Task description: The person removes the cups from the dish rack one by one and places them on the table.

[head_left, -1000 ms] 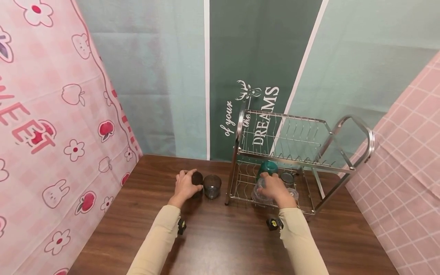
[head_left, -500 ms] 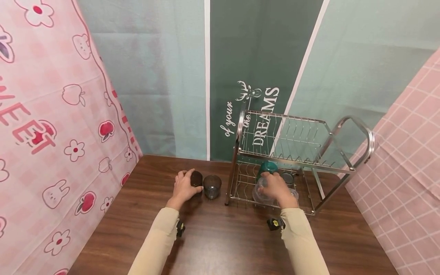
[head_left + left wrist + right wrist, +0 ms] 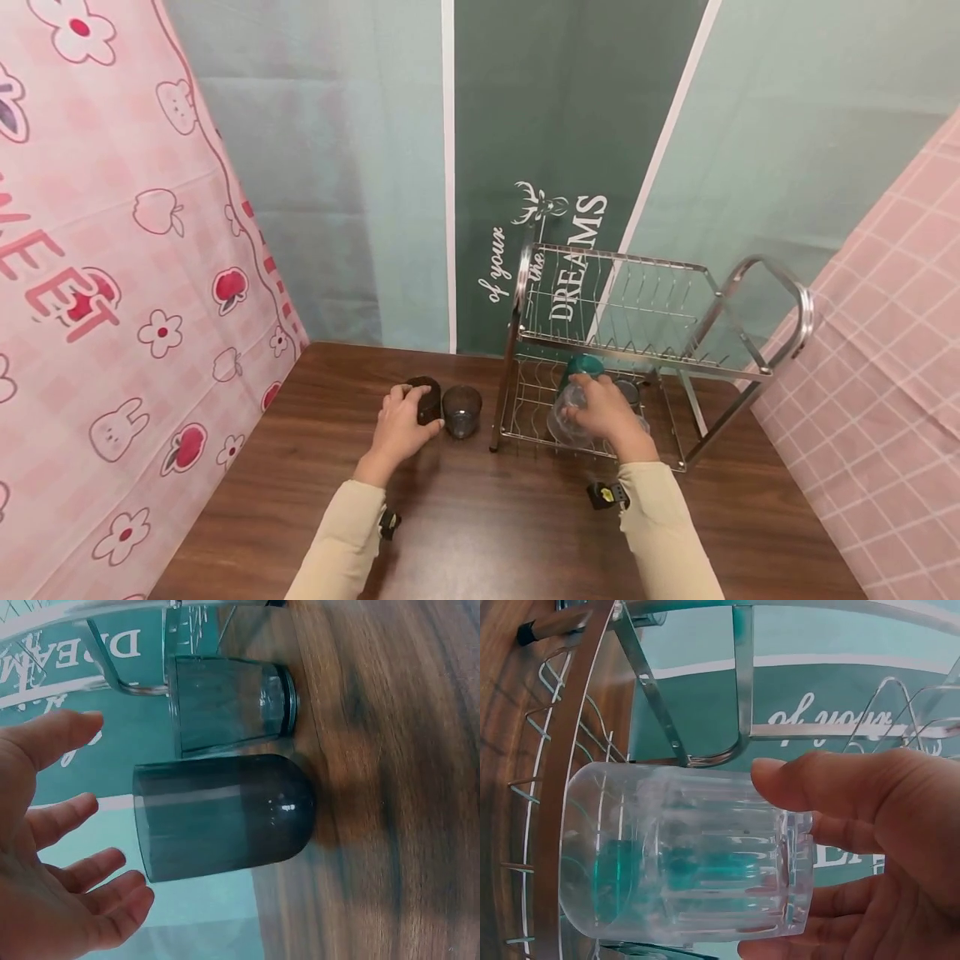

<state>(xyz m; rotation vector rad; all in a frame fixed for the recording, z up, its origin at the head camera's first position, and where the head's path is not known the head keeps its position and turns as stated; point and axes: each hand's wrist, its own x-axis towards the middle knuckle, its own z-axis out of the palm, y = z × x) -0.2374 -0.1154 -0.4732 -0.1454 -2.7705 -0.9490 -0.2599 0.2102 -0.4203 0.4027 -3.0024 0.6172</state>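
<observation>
My left hand [image 3: 400,427] is just above a dark smoky round-bottomed cup [image 3: 225,817] standing on the table. In the left wrist view its fingers are loosely spread, apart from the cup's rim. Close beside stands a second smoky glass [image 3: 462,412]. On the right, my right hand [image 3: 609,414] holds a clear glass [image 3: 690,855], thumb on one side and fingers on the other, near its ribbed end. This glass is on the lower tier of the metal rack [image 3: 645,364]. Behind it is a teal cup [image 3: 585,365], partly hidden.
Another dark glass [image 3: 628,390] stands on the rack's lower tier, partly behind my right hand. The upper tier has wire plate slots. Brown wooden table [image 3: 480,517] lies in front; patterned pink cloth [image 3: 161,333] hangs at the left, with green cloth behind.
The left hand has shifted slightly toward me beside the smoky cup. My right hand stays at the clear glass, with only a small shift. The rack stays put.
</observation>
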